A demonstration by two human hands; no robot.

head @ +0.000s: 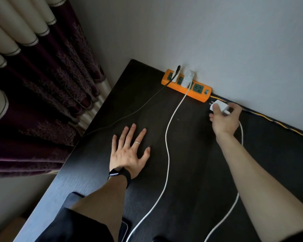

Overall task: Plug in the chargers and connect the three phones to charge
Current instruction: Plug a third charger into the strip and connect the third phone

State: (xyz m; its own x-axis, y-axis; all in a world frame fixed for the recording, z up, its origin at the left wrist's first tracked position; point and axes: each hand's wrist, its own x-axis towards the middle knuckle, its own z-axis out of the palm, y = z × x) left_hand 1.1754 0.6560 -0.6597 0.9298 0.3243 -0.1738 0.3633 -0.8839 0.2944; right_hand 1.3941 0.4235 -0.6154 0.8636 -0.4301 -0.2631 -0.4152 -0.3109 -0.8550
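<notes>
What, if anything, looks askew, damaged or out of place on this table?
Nothing stands out. The orange power strip lies against the wall with two chargers seated; the right hand holds a third white charger, unplugged. The left hand rests flat on the table.

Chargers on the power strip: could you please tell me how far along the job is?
The black-cable charger and a white charger sit in the power strip. The right hand holds the third charger beside it, unplugged. Plugging it and connecting phones remain.

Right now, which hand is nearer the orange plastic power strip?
Right. The right hand, holding a white charger, hovers beside the orange power strip; the left hand rests flat on the dark table, farther back.
</notes>
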